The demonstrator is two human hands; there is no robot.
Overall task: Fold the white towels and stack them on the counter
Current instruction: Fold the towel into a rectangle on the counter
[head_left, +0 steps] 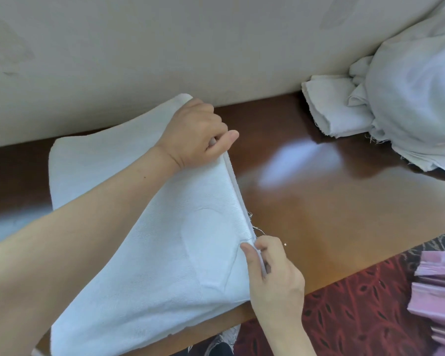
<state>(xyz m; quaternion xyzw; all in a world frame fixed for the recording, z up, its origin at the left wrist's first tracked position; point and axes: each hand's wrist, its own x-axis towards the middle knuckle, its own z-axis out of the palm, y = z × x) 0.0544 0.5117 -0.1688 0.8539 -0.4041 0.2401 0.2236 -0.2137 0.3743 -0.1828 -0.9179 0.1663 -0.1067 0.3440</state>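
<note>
A white towel (pixel 165 240) lies spread flat over the left half of the brown wooden counter (pixel 319 201), its near end hanging over the front edge. My left hand (pixel 198 134) pinches the towel's right hem at the far end, close to the wall. My right hand (pixel 272 268) pinches the same hem at the near end, so the edge runs taut between them. A heap of unfolded white towels (pixel 409 98) sits at the counter's far right, with one flat piece (pixel 329 106) sticking out toward the middle.
A beige wall (pixel 165 47) rises directly behind the counter. Below the front edge lies red patterned carpet (pixel 357 304). Pink folded items (pixel 437 291) sit at the lower right. A shoe tip (pixel 221 343) shows under the towel's hanging end.
</note>
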